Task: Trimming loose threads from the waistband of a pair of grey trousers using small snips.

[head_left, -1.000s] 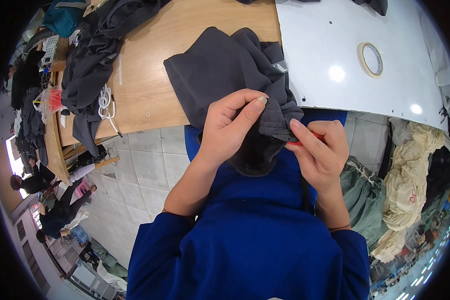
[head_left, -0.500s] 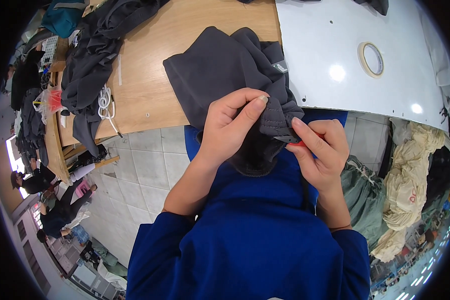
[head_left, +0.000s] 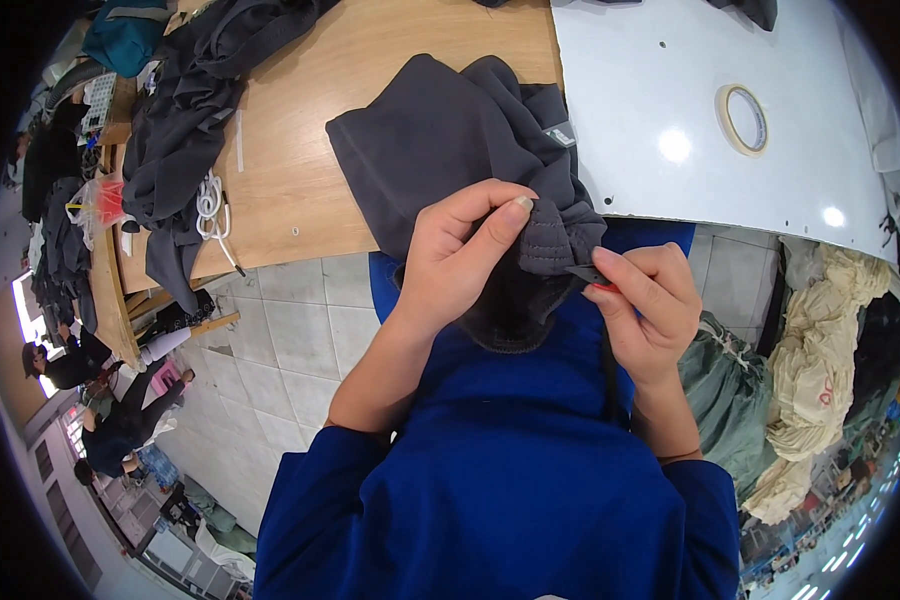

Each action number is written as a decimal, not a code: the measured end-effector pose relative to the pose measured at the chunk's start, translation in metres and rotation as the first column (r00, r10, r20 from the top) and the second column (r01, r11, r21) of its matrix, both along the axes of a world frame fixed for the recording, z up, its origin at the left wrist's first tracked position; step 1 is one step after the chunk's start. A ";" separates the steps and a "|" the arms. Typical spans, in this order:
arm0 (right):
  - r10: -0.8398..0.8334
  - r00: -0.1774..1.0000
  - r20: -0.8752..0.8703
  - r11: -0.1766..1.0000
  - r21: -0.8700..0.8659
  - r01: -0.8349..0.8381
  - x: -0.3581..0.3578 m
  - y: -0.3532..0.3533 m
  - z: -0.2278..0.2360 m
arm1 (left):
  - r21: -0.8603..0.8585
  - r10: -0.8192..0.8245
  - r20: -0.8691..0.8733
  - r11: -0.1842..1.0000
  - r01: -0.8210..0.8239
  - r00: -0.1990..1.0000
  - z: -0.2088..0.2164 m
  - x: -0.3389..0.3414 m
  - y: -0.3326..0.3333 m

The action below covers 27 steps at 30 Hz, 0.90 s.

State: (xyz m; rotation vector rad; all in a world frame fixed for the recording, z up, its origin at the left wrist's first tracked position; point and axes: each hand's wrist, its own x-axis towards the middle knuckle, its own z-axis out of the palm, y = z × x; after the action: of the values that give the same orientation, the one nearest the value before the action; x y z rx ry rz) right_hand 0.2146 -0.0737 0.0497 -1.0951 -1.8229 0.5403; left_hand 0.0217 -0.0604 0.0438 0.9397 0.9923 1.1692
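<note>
A dark grey garment (head_left: 420, 130) lies over the front edge of the wooden table, and its stitched, gathered band (head_left: 547, 240) hangs toward me. Closed on the left side of this band, my left hand (head_left: 458, 245) pinches the cloth between thumb and forefinger. At the band's lower right corner is my right hand (head_left: 650, 305), its fingers closed round a small red-handled tool (head_left: 602, 287). A dark, pointed piece (head_left: 583, 272) sticks out from those fingertips beside the band; most of the tool is hidden in the hand.
A roll of tape (head_left: 741, 120) lies on the white tabletop (head_left: 650, 80) at right. More dark garments (head_left: 185, 120) and a white cord (head_left: 210, 205) are on the wooden table (head_left: 295, 120) at left. Cream cloth bundles (head_left: 815, 360) stand at right. Other people (head_left: 110, 435) are far left.
My right hand has shifted slightly, drawing the tool a little away from the band's edge; less red shows now. The left hand keeps its pinch on the band.
</note>
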 end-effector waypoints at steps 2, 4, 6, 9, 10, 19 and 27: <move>-0.003 0.994 -0.111 0.997 -0.081 -0.006 0.001 -0.005 0.000 | -0.003 -0.001 0.008 1.000 0.001 1.000 0.000 -0.001 0.000; -0.017 0.975 -0.219 0.987 -0.160 -0.019 0.002 -0.007 -0.003 | -0.013 0.000 -0.007 1.000 0.000 1.000 0.000 -0.002 0.000; -0.089 0.920 -0.383 0.957 -0.289 -0.028 0.003 -0.008 -0.008 | -0.027 -0.009 0.002 1.000 0.009 1.000 -0.004 -0.004 -0.002; -0.265 0.765 -0.587 0.805 -0.571 -0.159 -0.004 -0.007 -0.008 | -0.009 -0.039 0.008 0.999 0.039 0.999 -0.002 -0.004 0.000; -0.216 0.746 -0.630 0.759 -0.589 -0.278 -0.003 -0.007 -0.007 | 0.022 -0.058 0.002 0.998 0.058 0.998 -0.001 -0.004 0.001; -0.174 0.971 -0.162 0.888 -0.453 0.084 -0.026 -0.008 -0.015 | -0.091 0.024 0.208 0.996 -0.005 0.978 0.008 -0.004 0.004; -0.213 0.964 -0.157 0.776 -0.627 0.069 -0.009 0.006 -0.017 | -0.113 -0.037 0.275 0.991 0.071 0.961 0.007 -0.012 0.010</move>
State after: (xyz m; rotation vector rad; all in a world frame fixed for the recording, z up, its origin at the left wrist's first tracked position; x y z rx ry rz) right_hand 0.2055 -0.0675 0.0332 -1.5217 -1.3707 1.1764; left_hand 0.0100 -0.0503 0.0504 0.6834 0.8006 1.1432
